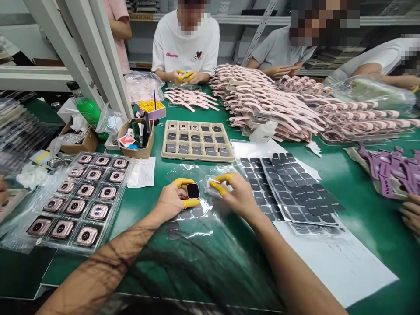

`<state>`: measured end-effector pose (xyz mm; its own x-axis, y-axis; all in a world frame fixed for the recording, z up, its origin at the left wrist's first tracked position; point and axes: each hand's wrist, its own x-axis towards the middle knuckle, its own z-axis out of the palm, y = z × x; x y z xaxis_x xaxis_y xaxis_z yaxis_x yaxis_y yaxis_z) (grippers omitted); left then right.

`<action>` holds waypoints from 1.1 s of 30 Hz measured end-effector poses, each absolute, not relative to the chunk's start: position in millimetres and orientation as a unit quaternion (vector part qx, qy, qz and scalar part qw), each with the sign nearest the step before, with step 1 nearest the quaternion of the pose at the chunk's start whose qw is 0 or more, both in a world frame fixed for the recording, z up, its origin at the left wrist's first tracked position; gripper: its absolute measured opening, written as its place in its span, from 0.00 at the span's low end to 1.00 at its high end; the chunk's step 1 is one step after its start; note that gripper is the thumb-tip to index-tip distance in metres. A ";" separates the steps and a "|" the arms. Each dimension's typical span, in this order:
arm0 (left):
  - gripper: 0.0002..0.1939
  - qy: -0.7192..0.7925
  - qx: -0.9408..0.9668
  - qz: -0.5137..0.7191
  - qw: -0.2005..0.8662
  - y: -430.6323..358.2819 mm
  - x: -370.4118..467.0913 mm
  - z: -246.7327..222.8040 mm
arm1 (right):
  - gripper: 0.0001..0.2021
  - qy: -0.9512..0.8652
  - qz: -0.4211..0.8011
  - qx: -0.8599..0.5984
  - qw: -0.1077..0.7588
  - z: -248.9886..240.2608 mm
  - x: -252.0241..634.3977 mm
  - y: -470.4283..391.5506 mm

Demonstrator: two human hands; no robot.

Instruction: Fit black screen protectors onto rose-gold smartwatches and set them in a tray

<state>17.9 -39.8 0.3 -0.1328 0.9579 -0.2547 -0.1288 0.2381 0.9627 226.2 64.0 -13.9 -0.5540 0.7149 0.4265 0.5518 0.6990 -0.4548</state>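
My left hand (173, 199) grips a smartwatch body (193, 191) by its edges, dark screen facing up. Yellow finger cots cover the tips of its thumb and a finger. Just to the right, my right hand (234, 190), also in yellow finger cots, pinches a small white piece (215, 181); its material is unclear. Beneath both hands lies a clear plastic bag (210, 218) with several dark square stickers (185, 214). Beyond them stands a beige compartment tray (164, 151) holding several watch bodies and dark squares.
On the left is a clear tray of pink watch bodies (76, 206). Sheets of black square stickers (295, 192) lie right, over white paper (348, 258). Behind are a cardboard box (141, 151), a yellow finger-cot box (157, 113) and stacked pink straps (256, 96). Co-workers sit opposite.
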 end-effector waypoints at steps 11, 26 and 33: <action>0.30 0.588 0.437 0.450 0.510 -43.6 19.7 2.7 | 0.05 -0.886 0.142 -0.243 0.369 -19.0 199.3 33.1; 0.32 0.553 0.210 0.585 0.555 -34.8 21.0 14.4 | 0.21 -0.927 0.212 -0.167 0.262 -15.4 192.7 -31.2; 0.33 0.568 0.223 0.539 0.580 -40.5 13.9 20.8 | 0.16 -0.929 0.160 -0.245 0.225 -21.8 181.0 -27.9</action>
<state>13.9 -40.5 20.8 -0.2270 0.8791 -0.4192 -0.3730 0.3191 0.8712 181.0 -27.9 -21.8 -0.7793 0.5270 0.3391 0.3828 0.8287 -0.4083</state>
